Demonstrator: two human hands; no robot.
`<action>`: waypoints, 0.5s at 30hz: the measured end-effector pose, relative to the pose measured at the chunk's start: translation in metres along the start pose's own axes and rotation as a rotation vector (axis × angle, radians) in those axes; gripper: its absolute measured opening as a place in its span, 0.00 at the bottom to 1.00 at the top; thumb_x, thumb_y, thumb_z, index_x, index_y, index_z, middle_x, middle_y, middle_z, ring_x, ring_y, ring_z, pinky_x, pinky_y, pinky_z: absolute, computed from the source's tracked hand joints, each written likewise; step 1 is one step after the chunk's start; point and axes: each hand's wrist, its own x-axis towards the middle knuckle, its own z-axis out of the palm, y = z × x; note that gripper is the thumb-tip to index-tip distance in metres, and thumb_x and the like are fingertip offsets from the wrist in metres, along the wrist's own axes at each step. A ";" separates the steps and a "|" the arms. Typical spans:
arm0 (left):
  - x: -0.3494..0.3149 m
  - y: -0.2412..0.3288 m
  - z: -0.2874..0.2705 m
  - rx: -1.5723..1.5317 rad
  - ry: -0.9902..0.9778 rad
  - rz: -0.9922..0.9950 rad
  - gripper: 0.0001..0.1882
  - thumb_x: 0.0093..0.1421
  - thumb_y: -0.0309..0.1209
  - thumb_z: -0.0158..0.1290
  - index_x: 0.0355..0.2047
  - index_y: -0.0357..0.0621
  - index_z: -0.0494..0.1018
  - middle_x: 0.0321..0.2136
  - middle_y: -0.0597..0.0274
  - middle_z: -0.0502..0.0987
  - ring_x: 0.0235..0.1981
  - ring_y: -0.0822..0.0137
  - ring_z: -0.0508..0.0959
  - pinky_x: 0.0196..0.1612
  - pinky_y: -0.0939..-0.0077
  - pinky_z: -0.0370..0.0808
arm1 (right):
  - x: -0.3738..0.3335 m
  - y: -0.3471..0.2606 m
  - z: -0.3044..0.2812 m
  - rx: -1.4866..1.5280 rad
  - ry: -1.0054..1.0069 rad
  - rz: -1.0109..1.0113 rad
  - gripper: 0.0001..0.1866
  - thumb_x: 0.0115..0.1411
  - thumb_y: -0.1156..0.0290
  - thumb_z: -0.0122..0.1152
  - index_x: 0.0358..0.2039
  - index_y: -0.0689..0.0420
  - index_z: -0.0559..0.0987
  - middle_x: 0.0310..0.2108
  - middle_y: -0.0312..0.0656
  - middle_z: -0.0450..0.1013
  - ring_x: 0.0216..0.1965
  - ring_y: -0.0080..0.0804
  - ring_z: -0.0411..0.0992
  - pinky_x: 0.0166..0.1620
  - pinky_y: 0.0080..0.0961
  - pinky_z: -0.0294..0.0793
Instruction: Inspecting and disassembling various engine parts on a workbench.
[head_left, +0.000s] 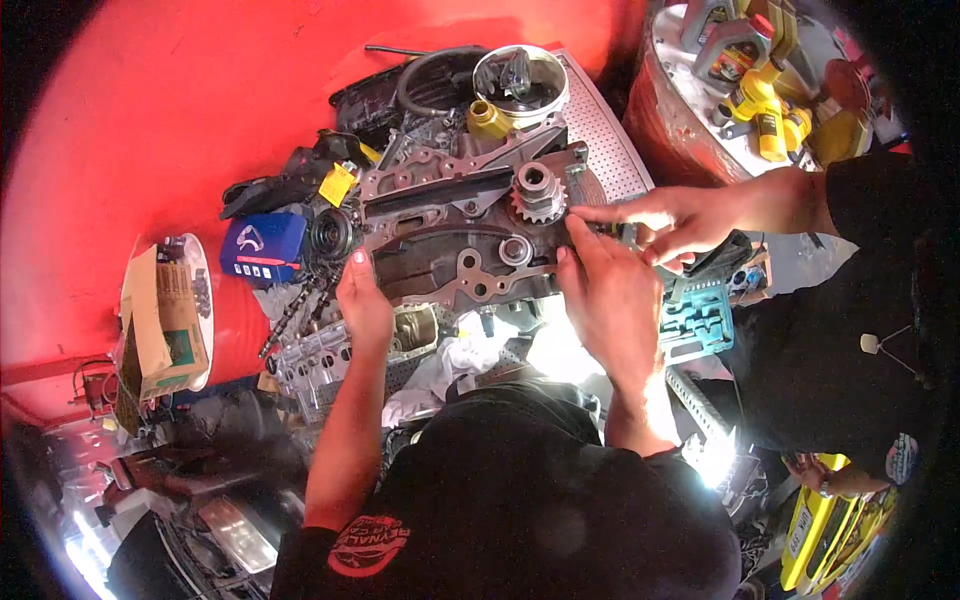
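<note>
In front of me stands an engine block (430, 262) with its timing end facing up. A toothed crankshaft sprocket (540, 192) sits on its upper right part, and a smaller round sprocket (515, 251) lies below that. My left hand (365, 305) grips the block's left edge, thumb on top and the other fingers hidden. My right hand (618, 300) rests at the block's right side, fingers stretched toward the crankshaft sprocket, holding nothing visible. From the right, a co-worker's hand (685, 220) points a finger at the same sprocket, close above my fingertips.
Behind the block are a white bucket (548, 75) and a perforated metal panel (605, 130). A blue box (263, 247) and a cylinder head (310, 368) lie left. A teal tool case (697, 320) sits right, below a drum top with bottles (770, 125). The co-worker stands close by.
</note>
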 end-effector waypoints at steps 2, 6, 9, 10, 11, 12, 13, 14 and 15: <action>-0.001 0.003 0.001 0.073 0.016 -0.002 0.27 0.77 0.44 0.40 0.51 0.29 0.76 0.45 0.59 0.80 0.47 0.69 0.74 0.56 0.74 0.69 | 0.001 0.000 -0.001 0.023 0.025 -0.008 0.17 0.66 0.64 0.58 0.52 0.59 0.78 0.28 0.44 0.77 0.29 0.44 0.79 0.34 0.40 0.78; 0.001 0.004 0.000 0.050 0.016 -0.067 0.27 0.77 0.44 0.40 0.50 0.29 0.76 0.44 0.58 0.80 0.47 0.69 0.74 0.55 0.73 0.69 | 0.000 -0.006 0.000 -0.041 -0.045 0.038 0.19 0.66 0.66 0.58 0.54 0.60 0.77 0.27 0.44 0.78 0.27 0.44 0.79 0.34 0.41 0.78; 0.003 -0.001 -0.002 0.092 0.014 0.004 0.26 0.77 0.44 0.40 0.49 0.29 0.76 0.43 0.58 0.80 0.46 0.69 0.74 0.54 0.73 0.69 | 0.003 -0.010 0.001 -0.021 -0.056 0.014 0.20 0.66 0.66 0.56 0.57 0.60 0.77 0.29 0.44 0.79 0.28 0.45 0.79 0.34 0.42 0.79; 0.003 -0.003 -0.002 0.090 0.003 0.000 0.26 0.77 0.44 0.40 0.49 0.29 0.76 0.43 0.58 0.80 0.46 0.69 0.74 0.54 0.73 0.69 | 0.004 -0.010 0.000 -0.029 -0.065 0.036 0.20 0.66 0.66 0.56 0.57 0.60 0.77 0.29 0.44 0.79 0.28 0.45 0.79 0.34 0.42 0.79; 0.004 -0.004 -0.002 0.100 0.005 0.008 0.26 0.77 0.44 0.40 0.48 0.29 0.77 0.42 0.59 0.80 0.45 0.69 0.74 0.54 0.73 0.70 | 0.005 -0.010 0.000 -0.008 -0.054 0.048 0.20 0.67 0.66 0.55 0.57 0.60 0.77 0.29 0.45 0.79 0.28 0.46 0.80 0.35 0.42 0.79; 0.004 -0.005 -0.002 0.107 0.015 0.033 0.26 0.77 0.44 0.41 0.48 0.29 0.77 0.42 0.59 0.79 0.44 0.69 0.73 0.53 0.73 0.70 | 0.006 -0.010 0.000 0.024 -0.048 0.042 0.20 0.67 0.65 0.55 0.57 0.60 0.77 0.30 0.45 0.80 0.29 0.46 0.80 0.35 0.43 0.79; 0.004 -0.005 -0.002 0.116 0.018 0.016 0.26 0.77 0.44 0.41 0.48 0.29 0.77 0.42 0.59 0.79 0.44 0.69 0.73 0.53 0.73 0.70 | 0.006 -0.009 0.000 0.020 -0.048 0.051 0.20 0.67 0.65 0.55 0.57 0.60 0.77 0.30 0.45 0.80 0.29 0.46 0.80 0.35 0.43 0.79; 0.003 -0.004 -0.001 0.132 0.011 0.036 0.25 0.77 0.43 0.41 0.47 0.30 0.77 0.41 0.60 0.79 0.43 0.70 0.73 0.52 0.73 0.70 | 0.006 -0.008 -0.001 0.039 -0.053 0.063 0.20 0.67 0.65 0.55 0.57 0.60 0.76 0.30 0.47 0.80 0.29 0.47 0.80 0.35 0.44 0.79; 0.003 -0.002 0.000 0.152 0.029 0.057 0.25 0.77 0.43 0.41 0.46 0.30 0.77 0.40 0.60 0.79 0.43 0.70 0.73 0.52 0.73 0.70 | 0.005 -0.009 -0.001 0.060 -0.057 0.075 0.21 0.67 0.65 0.54 0.57 0.60 0.76 0.30 0.48 0.80 0.29 0.48 0.80 0.35 0.44 0.79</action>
